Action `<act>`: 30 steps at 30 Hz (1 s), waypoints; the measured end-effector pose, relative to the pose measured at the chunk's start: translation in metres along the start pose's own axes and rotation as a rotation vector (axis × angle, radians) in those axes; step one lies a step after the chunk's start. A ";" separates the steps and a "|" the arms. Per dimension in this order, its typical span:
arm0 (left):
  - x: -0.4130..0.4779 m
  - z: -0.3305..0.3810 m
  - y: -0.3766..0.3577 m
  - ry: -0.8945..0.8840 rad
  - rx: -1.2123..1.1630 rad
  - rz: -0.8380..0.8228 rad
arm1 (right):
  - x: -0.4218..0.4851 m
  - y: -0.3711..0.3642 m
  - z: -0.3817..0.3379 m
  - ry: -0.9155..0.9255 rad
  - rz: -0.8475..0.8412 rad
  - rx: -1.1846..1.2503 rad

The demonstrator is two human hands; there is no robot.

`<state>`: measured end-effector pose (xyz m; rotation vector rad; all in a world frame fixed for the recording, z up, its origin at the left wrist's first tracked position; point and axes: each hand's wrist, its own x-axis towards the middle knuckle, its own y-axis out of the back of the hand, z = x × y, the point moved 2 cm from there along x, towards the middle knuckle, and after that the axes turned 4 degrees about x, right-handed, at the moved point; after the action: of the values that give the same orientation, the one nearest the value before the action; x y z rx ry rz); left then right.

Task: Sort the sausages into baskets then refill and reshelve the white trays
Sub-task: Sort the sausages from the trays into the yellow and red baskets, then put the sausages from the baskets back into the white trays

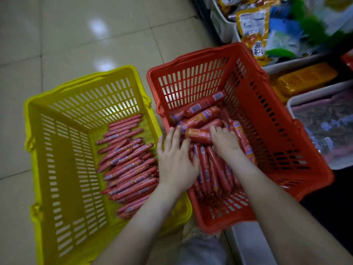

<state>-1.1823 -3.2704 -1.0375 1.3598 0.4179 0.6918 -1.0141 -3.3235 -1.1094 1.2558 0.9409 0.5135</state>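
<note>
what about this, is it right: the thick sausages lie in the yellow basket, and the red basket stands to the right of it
Not quite. The thick sausages lie in the red basket, towards its far end, not in the yellow basket, which holds only thin sausages. The head view shows this. The red basket does stand to the right of the yellow one.

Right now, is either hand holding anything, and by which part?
Right hand curls its fingers over one end of a thick sausage in the red basket. Left hand lies open with spread fingers, holding nothing.
</note>
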 end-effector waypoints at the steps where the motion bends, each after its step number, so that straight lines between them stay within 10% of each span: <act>1: 0.000 -0.001 -0.001 0.002 0.001 -0.025 | -0.015 0.008 0.002 -0.015 0.012 0.003; 7: -0.008 0.011 0.041 -0.042 0.097 -0.198 | -0.147 0.101 0.019 -0.147 0.232 0.023; 17: -0.090 0.149 0.240 -0.574 -0.638 -0.354 | -0.407 0.216 0.016 -0.426 0.436 0.244; 23: -0.173 0.235 0.269 -0.823 -0.591 -0.615 | -0.546 0.180 0.025 -0.702 0.495 0.594; 30: -0.298 0.287 0.166 -0.721 -0.372 -0.825 | -0.652 0.047 0.019 -1.111 0.402 0.981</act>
<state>-1.2514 -3.6728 -0.8574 0.8768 0.2116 -0.3938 -1.3464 -3.8293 -0.8608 2.2527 -0.1001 -0.4513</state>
